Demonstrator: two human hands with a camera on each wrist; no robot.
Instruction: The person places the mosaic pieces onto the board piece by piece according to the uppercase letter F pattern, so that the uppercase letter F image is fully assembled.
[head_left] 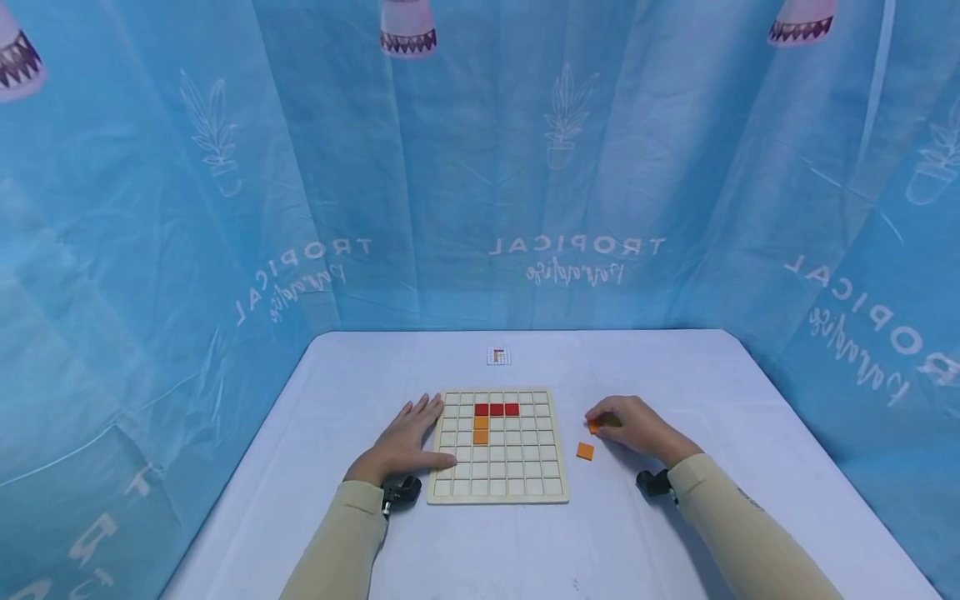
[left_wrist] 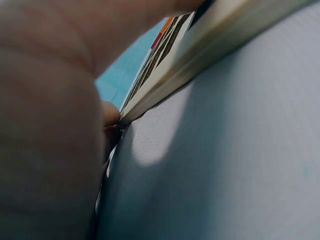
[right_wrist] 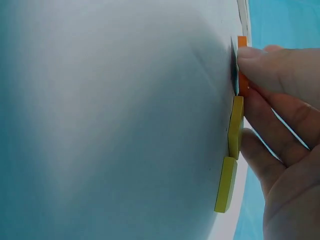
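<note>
Against a blue curtain (head_left: 465, 150), over a white table (head_left: 480, 550), in the head view: resting a spread left hand (head_left: 401, 446) on a board (head_left: 498, 499), pinching an orange tile (head_left: 592, 427) to its right in the right hand (head_left: 633, 427). From left wrist: touching the board's edge; if nudging, may jar the red tiles (head_left: 497, 410). From right wrist: gripping near yellow tiles (right_wrist: 235, 127); might knock these through crowding

Head view looks forward and down; close wrist views skim the table (head_left: 480, 542), left sharing the board (head_left: 497, 470).
</note>
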